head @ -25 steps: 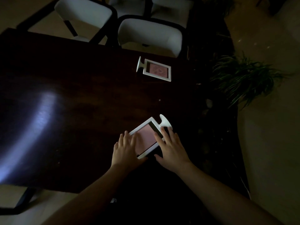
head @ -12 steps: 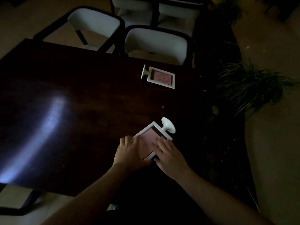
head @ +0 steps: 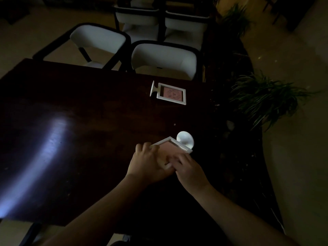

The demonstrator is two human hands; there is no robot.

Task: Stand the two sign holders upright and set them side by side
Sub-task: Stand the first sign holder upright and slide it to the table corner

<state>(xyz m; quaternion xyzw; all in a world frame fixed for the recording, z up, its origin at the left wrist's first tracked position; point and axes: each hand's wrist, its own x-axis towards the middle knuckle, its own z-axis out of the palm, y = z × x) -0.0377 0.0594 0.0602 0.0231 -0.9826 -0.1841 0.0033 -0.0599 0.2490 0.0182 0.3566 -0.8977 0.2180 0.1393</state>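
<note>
Two white sign holders with pink inserts are on a dark wooden table (head: 74,157). The far sign holder (head: 169,93) lies flat near the table's back edge, its round base pointing left. The near sign holder (head: 174,147) is tilted up off the table, its round base toward the upper right. My left hand (head: 147,162) grips its left and lower edge. My right hand (head: 189,170) holds its lower right side, fingers over the frame. Both hands hide the near holder's lower half.
White padded chairs with dark frames (head: 163,57) stand behind the table's far edge. A leafy green plant (head: 262,98) sits to the right of the table. A bright light reflection (head: 44,151) streaks the left of the tabletop. The room is dim.
My hands have closed around the near sign holder and lifted its base end off the table. The far holder has not moved on the table; the camera view shifted.
</note>
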